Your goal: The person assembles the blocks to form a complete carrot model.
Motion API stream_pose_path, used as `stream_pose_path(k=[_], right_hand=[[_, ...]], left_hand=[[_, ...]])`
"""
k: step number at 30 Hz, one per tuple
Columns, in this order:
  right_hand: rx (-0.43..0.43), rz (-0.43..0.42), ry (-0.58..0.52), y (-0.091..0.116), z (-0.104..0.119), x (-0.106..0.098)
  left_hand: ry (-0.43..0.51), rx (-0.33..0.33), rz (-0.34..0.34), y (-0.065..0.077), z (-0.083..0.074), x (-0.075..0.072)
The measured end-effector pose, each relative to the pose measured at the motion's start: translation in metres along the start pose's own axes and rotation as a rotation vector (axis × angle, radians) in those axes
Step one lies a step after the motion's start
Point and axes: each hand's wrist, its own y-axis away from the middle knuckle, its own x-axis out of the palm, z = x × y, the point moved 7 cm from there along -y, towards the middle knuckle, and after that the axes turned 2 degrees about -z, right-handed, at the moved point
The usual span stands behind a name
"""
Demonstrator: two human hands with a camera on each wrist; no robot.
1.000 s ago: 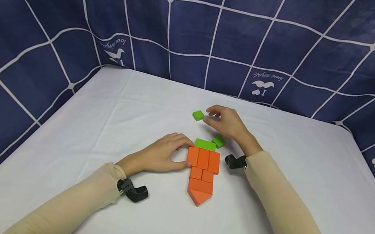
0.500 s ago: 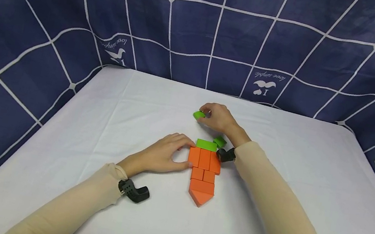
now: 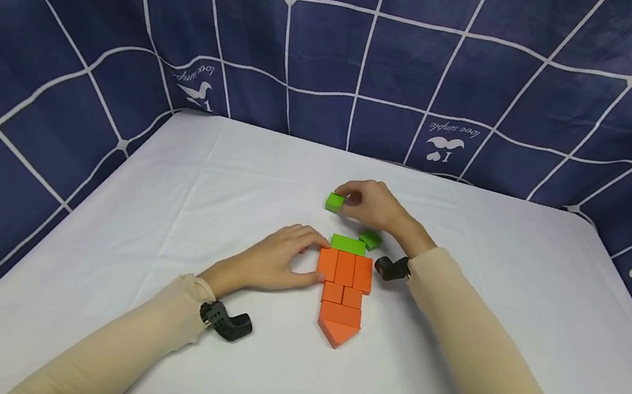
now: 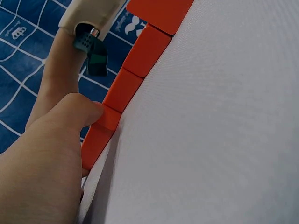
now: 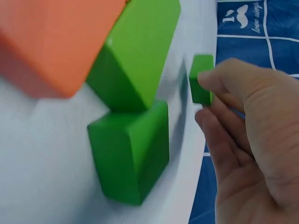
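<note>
My right hand point(image 3: 375, 205) pinches a small green block point(image 3: 334, 202) between thumb and fingertips, at the far side of the white table. In the right wrist view this green block point(image 5: 202, 79) stands out from the fingertips. A flat figure of orange blocks point(image 3: 345, 269) lies in the middle, its pointed end toward me. A green rectangular block point(image 3: 348, 244) lies along its far end, with a second small green block point(image 3: 370, 239) at that block's right corner. My left hand point(image 3: 274, 256) holds the leftmost orange block point(image 3: 327, 264), thumb at its near corner and a finger at its far corner.
A white cloth point(image 3: 199, 372) covers the table. Behind it and at the sides hangs a dark blue curtain point(image 3: 329, 46) with white grid lines. Black wrist cameras point(image 3: 226, 323) are on both wrists, the right one close to the orange figure.
My right hand has reached left to the far green block, pinched it and drawn it slightly toward me, turning it. The left hand has stayed at the orange blocks.
</note>
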Motion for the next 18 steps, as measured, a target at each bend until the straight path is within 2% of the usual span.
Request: stream_pose_path(k=[7, 18], right_hand=[[-0.103, 0.116, -0.088, 0.016, 0.007, 0.006], [-0.136, 0.220, -0.126, 0.027, 0.014, 0.014]], left_hand=[[0.000, -0.010, 0.010, 0.000, 0.000, 0.000], [0.008, -0.012, 0.005, 0.000, -0.001, 0.000]])
